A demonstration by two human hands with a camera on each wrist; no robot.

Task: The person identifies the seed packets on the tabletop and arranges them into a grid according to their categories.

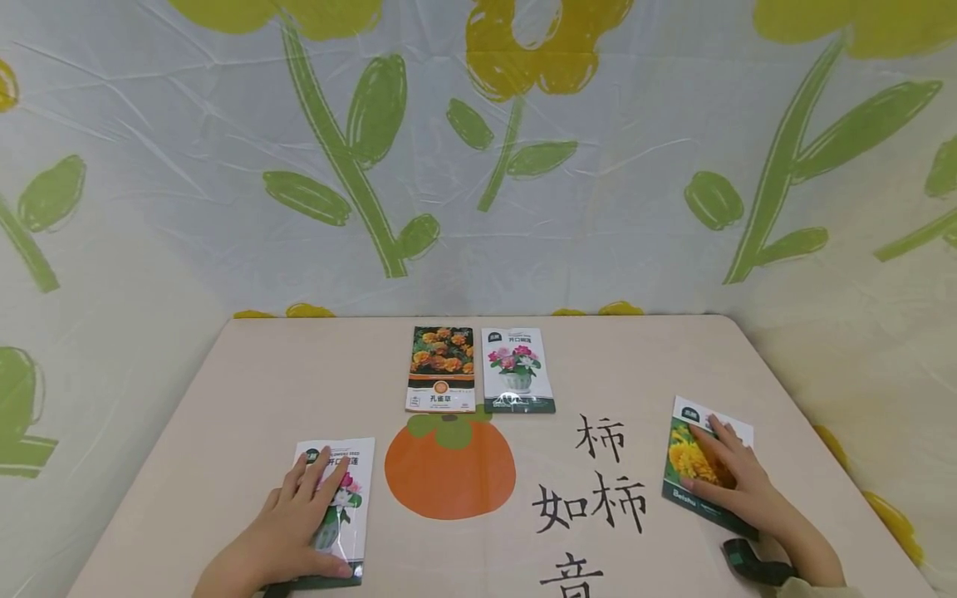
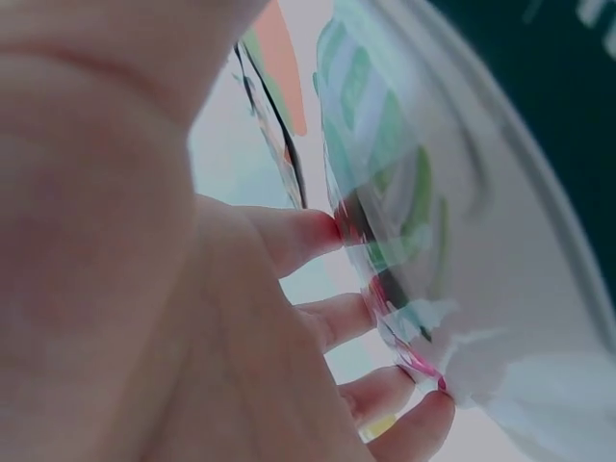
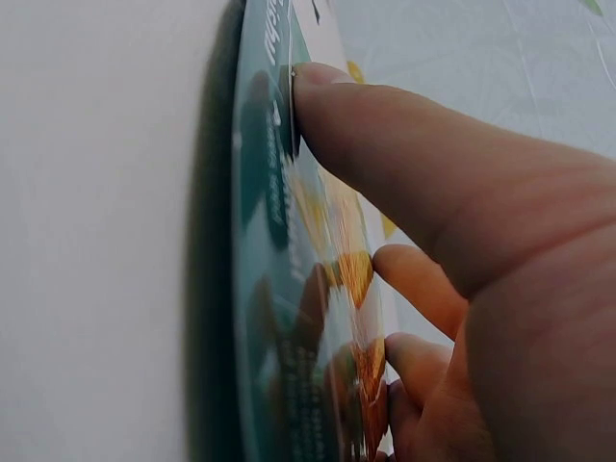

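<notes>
Four seed packets: all face up on my counter, two by the far edge, one towards the near left corner, one near the right edge.
Pictures on them: two pink-flower, one marigold, one yellow-flower.
Handling: I judge each light, thin and bendy, its glossy film apt to slip under dry fingertips. The sealed rims are probably stiffest, so opposite long edges suit a hold; squeezing the middle might crush any seeds.
Left hand: fingers spread and fairly straight over the near pink-flower packet, thumb by its lower right corner. I touch it from above; whether a finger reaches under its left edge I cannot tell.
Right hand: well apart from my left, fingers spread on the upper half of the yellow-flower packet, thumb across its lower part, no clenching. This packet lies askew.
Far edge, around its middle: the marigold packet on the left, the far pink-flower packet just beside it, both untouched.
Counter print: one orange persimmon and four black characters, the lowest cut off.
</notes>
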